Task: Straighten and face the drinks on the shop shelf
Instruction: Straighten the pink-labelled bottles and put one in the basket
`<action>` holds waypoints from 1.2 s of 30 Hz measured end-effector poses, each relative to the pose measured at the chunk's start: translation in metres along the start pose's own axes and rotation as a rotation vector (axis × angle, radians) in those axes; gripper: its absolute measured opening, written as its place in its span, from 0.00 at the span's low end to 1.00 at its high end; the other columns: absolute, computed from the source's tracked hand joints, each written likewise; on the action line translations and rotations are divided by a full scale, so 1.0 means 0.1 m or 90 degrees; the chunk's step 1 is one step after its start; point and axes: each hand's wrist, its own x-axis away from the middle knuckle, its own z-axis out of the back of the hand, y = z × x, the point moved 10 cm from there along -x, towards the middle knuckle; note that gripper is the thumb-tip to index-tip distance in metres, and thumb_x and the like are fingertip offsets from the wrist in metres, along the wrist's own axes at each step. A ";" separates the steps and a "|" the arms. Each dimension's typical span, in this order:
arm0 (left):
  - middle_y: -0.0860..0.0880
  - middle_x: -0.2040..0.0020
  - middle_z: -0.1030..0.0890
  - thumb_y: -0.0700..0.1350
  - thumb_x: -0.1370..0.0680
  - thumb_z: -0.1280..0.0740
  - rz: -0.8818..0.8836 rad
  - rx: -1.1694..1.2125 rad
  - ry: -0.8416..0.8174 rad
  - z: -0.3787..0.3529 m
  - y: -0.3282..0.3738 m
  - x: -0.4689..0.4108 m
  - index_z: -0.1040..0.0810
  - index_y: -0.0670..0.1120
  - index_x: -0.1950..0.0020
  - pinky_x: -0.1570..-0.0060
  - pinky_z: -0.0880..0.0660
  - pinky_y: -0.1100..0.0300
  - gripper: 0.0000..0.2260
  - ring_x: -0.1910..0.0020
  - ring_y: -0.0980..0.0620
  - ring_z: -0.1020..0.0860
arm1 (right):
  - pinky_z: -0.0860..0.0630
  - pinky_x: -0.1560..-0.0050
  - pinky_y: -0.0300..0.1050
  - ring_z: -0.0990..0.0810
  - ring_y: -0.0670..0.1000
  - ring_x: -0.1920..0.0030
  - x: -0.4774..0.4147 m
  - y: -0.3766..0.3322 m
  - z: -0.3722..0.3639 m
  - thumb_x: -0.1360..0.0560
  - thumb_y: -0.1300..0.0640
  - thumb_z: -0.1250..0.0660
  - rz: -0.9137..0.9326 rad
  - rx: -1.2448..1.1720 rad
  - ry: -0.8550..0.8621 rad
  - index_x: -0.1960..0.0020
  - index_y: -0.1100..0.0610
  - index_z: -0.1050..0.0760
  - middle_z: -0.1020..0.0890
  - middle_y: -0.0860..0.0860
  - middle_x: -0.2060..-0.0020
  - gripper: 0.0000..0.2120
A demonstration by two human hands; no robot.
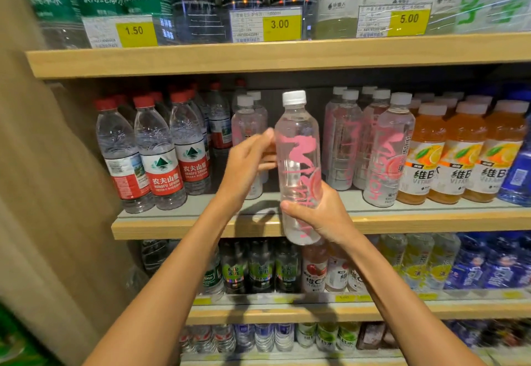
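Note:
A clear bottle with pink lettering and a white cap point(297, 147) is held upright in front of the middle shelf point(201, 226). My right hand point(319, 213) grips its lower part from the right. My left hand point(248, 161) touches its left side with the fingertips. Behind it a gap shows in the row; more pink-lettered bottles point(385, 150) stand to the right and one pink-lettered bottle point(247, 136) stands behind my left hand.
Red-capped water bottles point(161, 153) fill the shelf's left end, orange vitamin drinks point(457, 153) the right. The upper shelf point(258, 55) carries large bottles and yellow price tags. Lower shelves hold more drinks. A brown wall point(43, 164) bounds the left side.

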 end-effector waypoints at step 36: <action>0.43 0.52 0.19 0.50 0.23 0.39 -0.612 -0.931 -0.231 0.01 -0.93 0.65 0.20 0.38 0.48 0.63 0.22 0.54 0.16 0.58 0.46 0.20 | 0.25 0.64 0.26 0.20 0.40 0.60 -1.02 0.88 0.07 0.31 0.52 0.24 -0.092 0.133 0.168 0.48 0.60 0.20 0.19 0.46 0.60 0.17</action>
